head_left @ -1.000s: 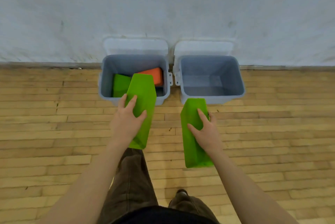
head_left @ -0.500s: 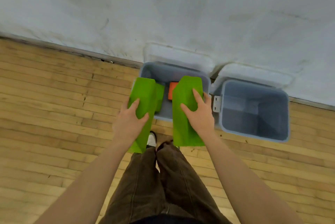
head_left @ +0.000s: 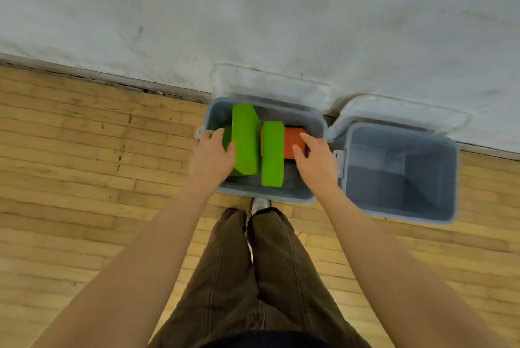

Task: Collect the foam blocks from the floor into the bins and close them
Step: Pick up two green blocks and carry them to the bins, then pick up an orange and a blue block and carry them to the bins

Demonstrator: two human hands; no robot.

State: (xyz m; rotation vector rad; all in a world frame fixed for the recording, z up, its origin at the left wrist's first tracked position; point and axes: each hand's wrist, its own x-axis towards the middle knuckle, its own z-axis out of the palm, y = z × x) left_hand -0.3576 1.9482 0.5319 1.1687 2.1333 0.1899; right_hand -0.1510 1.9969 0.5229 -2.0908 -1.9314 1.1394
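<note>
Left hand point(head_left: 211, 154): fingers loosely spread and nearly straight; thumb tip touches the left face of the tall green block; fingertips lie at the bin's left rim; no closed grip on anything.
Right hand point(head_left: 315, 160): fingers relaxed and slightly bent over the bin's right side; fingertips at the orange block; whether they touch it or hover above it cannot be told.
Tall green block point(head_left: 245, 139): matte foam slab with a chamfered far corner; stands on edge inside the left bin; long axis runs from the near wall toward the back wall; sits just right of the left thumb.
Second green block point(head_left: 272, 154): matte foam, rectangular with rounded corners; on edge, parallel to the tall block and just beside it; lies between the two hands.
Orange block point(head_left: 292, 140): foam; lies lower in the bin, partly hidden behind the second green block; under the right fingertips.
Left bin point(head_left: 264, 195): grey smooth plastic, rectangular, tapered walls; translucent lid point(head_left: 270, 85) hinged open against the wall.
Right bin point(head_left: 399, 211): same grey plastic; lid up; right of the right hand, touching neither hand.
Floor point(head_left: 84, 167): worn wooden strip boards.
</note>
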